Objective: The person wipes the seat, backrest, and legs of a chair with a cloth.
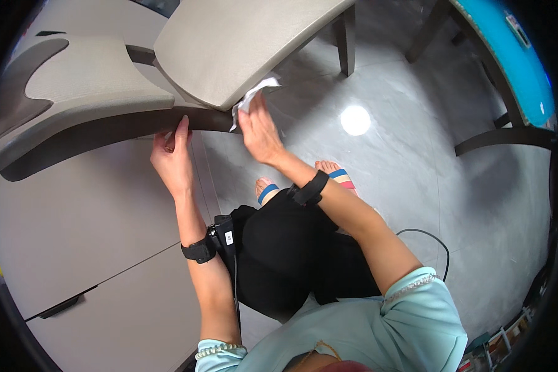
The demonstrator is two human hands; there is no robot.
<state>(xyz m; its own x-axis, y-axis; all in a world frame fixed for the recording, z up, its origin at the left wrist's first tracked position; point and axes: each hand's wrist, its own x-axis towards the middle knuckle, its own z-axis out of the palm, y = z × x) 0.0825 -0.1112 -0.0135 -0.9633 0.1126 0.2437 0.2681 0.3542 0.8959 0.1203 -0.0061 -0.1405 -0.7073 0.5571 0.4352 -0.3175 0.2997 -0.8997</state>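
A chair with a pale padded seat (246, 44), a pale backrest (93, 76) and a dark frame (121, 122) stands before me. My left hand (173, 156) grips the lower edge of the dark frame between thumb and fingers. To its right, my right hand (260, 128) presses a white cloth or wipe (255, 95) against the frame by the seat's near corner. The cloth's far end sticks out past my fingertips. Part of it is hidden behind the fingers.
Pale cabinet fronts (93, 209) with a dark handle (65, 307) lie at the left. Another chair, with a bright blue seat (507, 51), stands at the upper right. A black cable (439, 237) loops over the grey tiled floor (400, 186). My sandalled feet are below the hands.
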